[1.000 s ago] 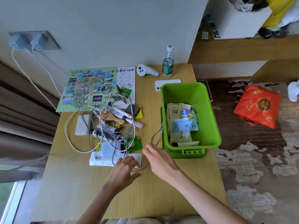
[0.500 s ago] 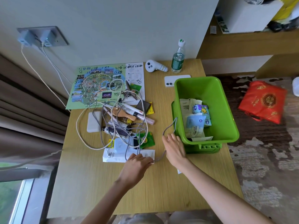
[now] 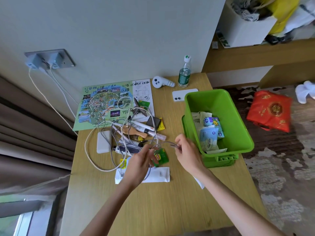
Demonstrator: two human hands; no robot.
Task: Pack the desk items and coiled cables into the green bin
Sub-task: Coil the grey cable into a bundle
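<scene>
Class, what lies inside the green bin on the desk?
The green bin holds a blue wipes pack, a cartoon-printed tissue pack and pale sachets. Anything beneath them is covered.

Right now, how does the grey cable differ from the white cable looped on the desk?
The grey cable is held up between the left hand and right hand; the white cable lies on the desk, no hand on it. The grey cable runs as a short span between the hands; the white cable sprawls in a wide loose loop. Shared: both are outside the green bin.
</scene>
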